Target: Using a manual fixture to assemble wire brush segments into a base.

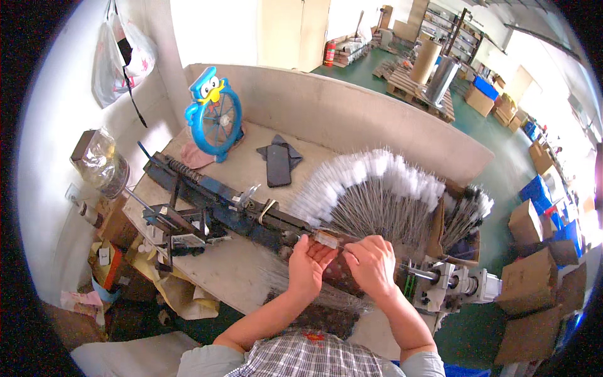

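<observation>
My left hand (308,267) is cupped palm up at the near end of a long dark metal machine bed (251,210), its fingers half curled and thumb apart. Just above those fingertips sits a small block with a pale top (326,239). Close by on the right, my right hand (372,264) pinches what looks like a thin wire, largely hidden by the fingers. Beyond both hands fans a big pile of white-tipped wire brushes (377,195), their stems pointing toward me. Loose thin wires (276,276) lie below my left wrist.
A motor-like machine unit with a shaft (455,286) stands to the right, near a box of dark brushes (465,220). A phone (278,165) lies on the table behind the bed, beside a blue duck-shaped fan (215,116). Cardboard boxes (531,279) are stacked at far right.
</observation>
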Tool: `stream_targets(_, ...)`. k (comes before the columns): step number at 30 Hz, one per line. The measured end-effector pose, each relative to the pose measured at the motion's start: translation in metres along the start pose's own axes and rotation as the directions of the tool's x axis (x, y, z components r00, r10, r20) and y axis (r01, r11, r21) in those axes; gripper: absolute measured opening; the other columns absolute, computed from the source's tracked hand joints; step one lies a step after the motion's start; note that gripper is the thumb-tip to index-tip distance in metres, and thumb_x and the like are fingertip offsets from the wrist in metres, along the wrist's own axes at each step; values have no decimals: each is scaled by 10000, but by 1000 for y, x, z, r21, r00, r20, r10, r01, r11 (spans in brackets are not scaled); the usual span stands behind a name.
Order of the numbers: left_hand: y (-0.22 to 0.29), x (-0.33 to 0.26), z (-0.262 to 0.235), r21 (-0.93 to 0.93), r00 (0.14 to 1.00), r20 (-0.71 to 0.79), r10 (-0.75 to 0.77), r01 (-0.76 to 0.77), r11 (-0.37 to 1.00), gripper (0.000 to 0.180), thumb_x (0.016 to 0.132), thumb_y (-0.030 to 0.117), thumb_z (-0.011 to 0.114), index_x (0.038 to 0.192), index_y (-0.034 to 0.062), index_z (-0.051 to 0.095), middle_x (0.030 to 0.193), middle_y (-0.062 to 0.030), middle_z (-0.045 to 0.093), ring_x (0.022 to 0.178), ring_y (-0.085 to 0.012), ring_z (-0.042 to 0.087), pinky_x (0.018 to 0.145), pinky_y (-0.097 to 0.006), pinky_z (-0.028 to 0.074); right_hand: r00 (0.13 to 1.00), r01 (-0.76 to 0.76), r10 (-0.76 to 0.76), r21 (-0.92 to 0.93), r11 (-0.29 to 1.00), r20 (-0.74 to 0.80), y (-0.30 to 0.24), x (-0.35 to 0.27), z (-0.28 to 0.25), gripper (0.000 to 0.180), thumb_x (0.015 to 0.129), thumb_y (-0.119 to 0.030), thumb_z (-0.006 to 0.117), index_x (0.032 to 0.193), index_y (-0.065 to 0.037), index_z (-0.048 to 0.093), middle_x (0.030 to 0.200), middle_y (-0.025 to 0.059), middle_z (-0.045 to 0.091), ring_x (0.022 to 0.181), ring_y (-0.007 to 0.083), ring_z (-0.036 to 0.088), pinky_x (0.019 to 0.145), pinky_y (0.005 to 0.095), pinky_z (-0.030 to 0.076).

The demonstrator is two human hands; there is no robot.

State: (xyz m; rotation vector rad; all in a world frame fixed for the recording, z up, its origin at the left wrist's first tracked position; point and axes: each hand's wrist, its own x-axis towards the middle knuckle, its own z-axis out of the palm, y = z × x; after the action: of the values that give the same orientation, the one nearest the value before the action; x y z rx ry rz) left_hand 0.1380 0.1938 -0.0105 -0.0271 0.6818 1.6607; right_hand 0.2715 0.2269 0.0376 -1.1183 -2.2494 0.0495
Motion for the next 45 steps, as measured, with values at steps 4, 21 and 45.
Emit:
stream_targets(4,2,-5,0,85,998,37,-44,40,996,507,953,449,334,1141,-6,455,1062,-134,526,997,-248,526,914,-399,436,1000,25,-25,17,1000,15,3,-8,0,128,682,-124,680,805,-92,665,744,24,607,802,214,557,736,350,431)
stream_targets(21,88,-17,-106,491,977,-83,195,-130,861,316,911,350,492,1037,69,564,990,-72,625,926,-183,579,798,-304,459,979,-81,10,340,937,205,7,-60,26,109,751,-108,657,851,-65,667,806,83,661,752,255,639,631,353,519)
stream_targets(45,54,-18,-121,578,974,21,224,-194,793,185,891,193,500,983,36,526,925,-61,606,868,-187,599,804,-314,496,871,-103,145,-115,988,469,22,-85,12,235,710,-60,568,927,-132,623,792,50,574,721,262,609,597,386,497)
